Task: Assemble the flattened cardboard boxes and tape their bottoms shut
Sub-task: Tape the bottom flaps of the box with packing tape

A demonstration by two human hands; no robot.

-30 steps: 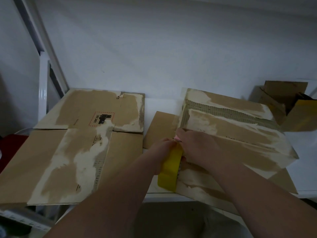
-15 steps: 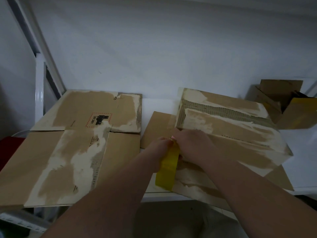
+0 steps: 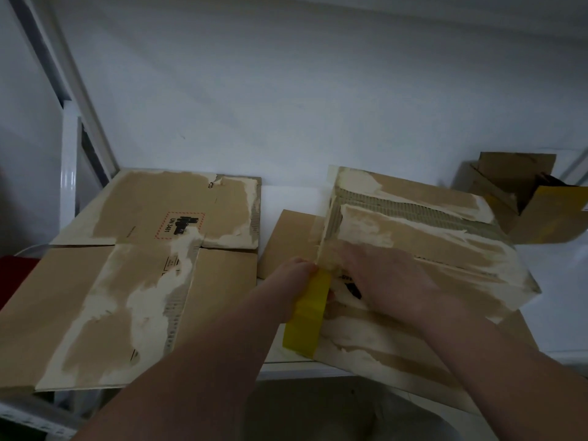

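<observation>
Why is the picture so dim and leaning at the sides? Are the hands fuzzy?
Head view: the light is dim and flat, with no glare; the wide lens makes the white frame at the left edge lean; the left hand and right hand by the yellow tape look soft and slightly blurred; the print on the flat box is readable.

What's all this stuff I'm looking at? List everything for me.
Flattened cardboard box: one, brown with pale torn patches, left on the table.
Assembled box: one, brown, torn, right of centre.
Tape roll: one, yellow, at the assembled box's near-left edge.
Open box: one, brown, far right, at the back.
Table: one, white, under the boxes.
Red thing: one, left edge, unclear.
Left hand: one, grips the tape roll.
Right hand: one, presses on the assembled box.
</observation>
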